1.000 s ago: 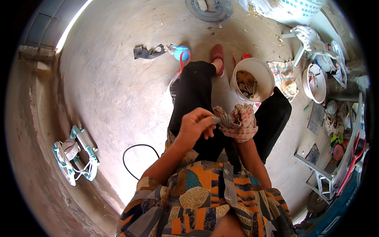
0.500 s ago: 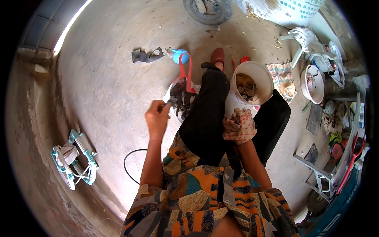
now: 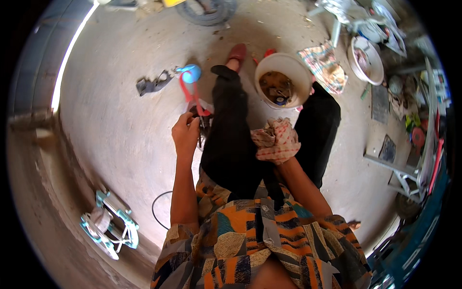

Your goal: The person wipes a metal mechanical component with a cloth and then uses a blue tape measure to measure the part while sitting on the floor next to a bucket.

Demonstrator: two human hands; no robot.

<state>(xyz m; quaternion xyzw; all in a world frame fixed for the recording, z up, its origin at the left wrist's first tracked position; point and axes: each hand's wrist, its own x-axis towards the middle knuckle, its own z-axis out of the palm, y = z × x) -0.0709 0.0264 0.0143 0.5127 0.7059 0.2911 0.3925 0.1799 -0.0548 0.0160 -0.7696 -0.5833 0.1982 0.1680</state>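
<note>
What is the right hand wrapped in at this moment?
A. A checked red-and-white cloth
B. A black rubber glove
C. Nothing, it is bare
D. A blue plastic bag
A: the right hand is covered by a crumpled checked red-and-white cloth, held over the lap just below the white bucket.
</note>
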